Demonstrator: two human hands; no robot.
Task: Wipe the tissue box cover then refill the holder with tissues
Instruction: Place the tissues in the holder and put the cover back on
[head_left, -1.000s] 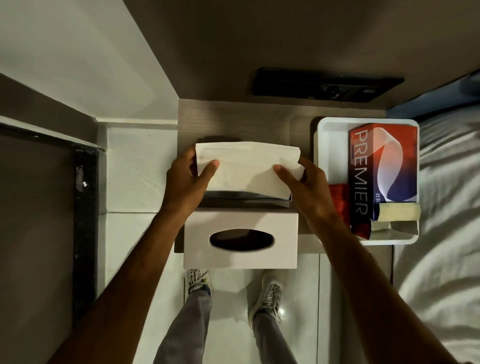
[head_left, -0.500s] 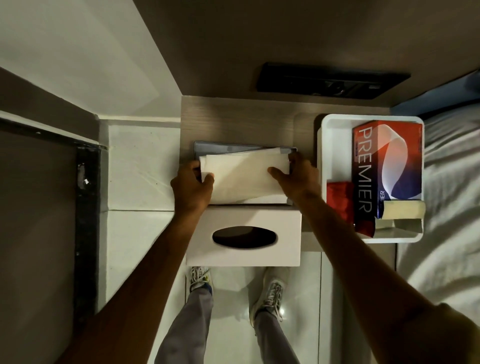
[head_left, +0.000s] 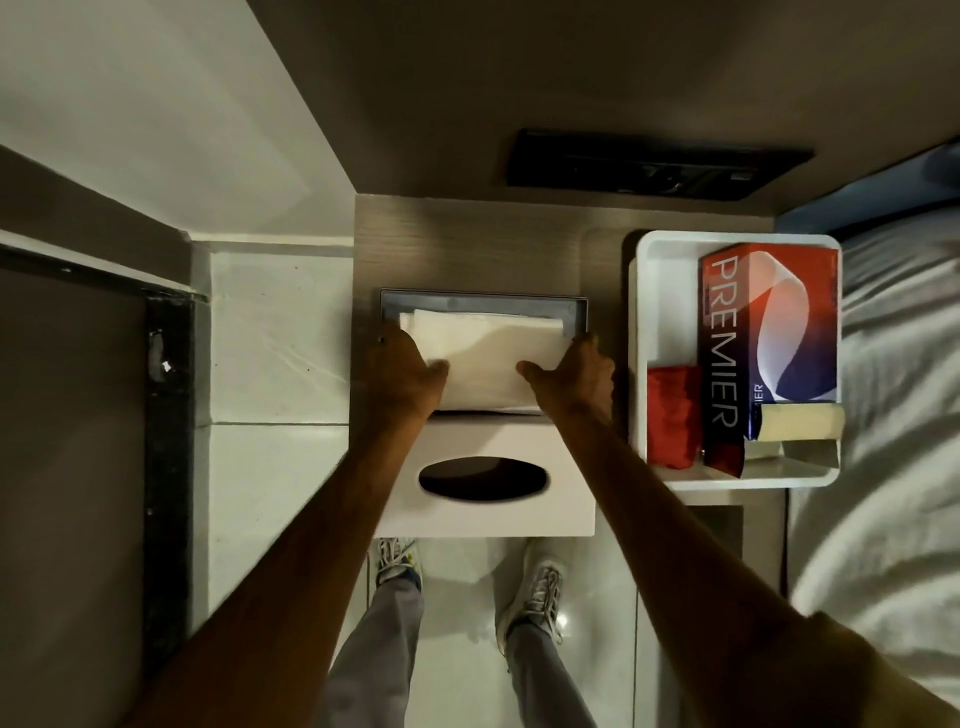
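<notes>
A white stack of tissues (head_left: 485, 353) lies in the dark grey holder base (head_left: 483, 301) on the wooden shelf. My left hand (head_left: 410, 371) grips the stack's left end, thumb on top. At the right end my right hand (head_left: 576, 371) holds it the same way. The white tissue box cover (head_left: 488, 478), with its dark oval slot facing up, lies just in front of the base at the shelf's near edge. My forearms pass over both ends of the cover.
A white tray (head_left: 644, 291) at the right holds a red and blue PREMIER tissue box (head_left: 769, 332), a red cloth (head_left: 672, 415) and a pale roll (head_left: 800, 421). White bedding (head_left: 893, 415) lies further right. A dark wall panel (head_left: 654, 166) sits behind the shelf.
Both hands have lowered the tissue stack from above the base down into it. The stack now lies flat inside the grey base.
</notes>
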